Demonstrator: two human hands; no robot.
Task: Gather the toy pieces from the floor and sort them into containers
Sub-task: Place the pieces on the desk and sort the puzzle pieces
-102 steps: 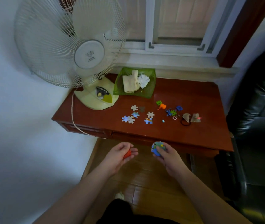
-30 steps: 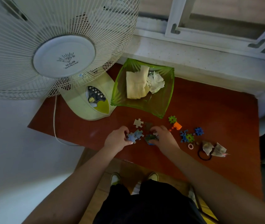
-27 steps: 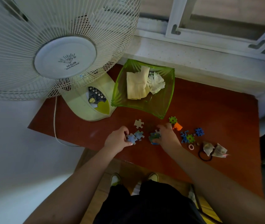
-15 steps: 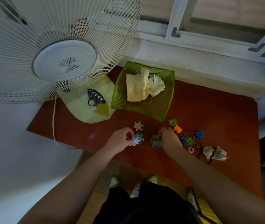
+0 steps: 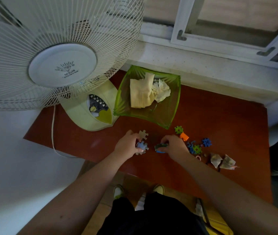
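1. Near the front edge of the desk [image 5: 219, 116], left of centre, the left hand [image 5: 128, 146] lies knuckles up, fingers curled, pinching blue puzzle pieces [image 5: 142, 146] against the wood. A pale puzzle piece [image 5: 143, 134] lies flat just behind them.
2. Just beside it, the right hand [image 5: 173, 145] grips a dark green and blue cluster [image 5: 160, 147]; its curled fingers hide most of it, and what it is made of cannot be told.
3. Right of that hand lie the interlocking toy pieces [image 5: 195, 147], green, orange and blue, close together; further right, two crumpled paper scraps [image 5: 223, 162].
4. Bare wood stretches from the pieces to the desk's right edge and back right corner.
5. The green tray [image 5: 172, 114] holding tissue sits at the back edge; the fan [image 5: 62, 65] fills the back left corner, its base touching the tray.
6. Both forearms reach in over the front edge.
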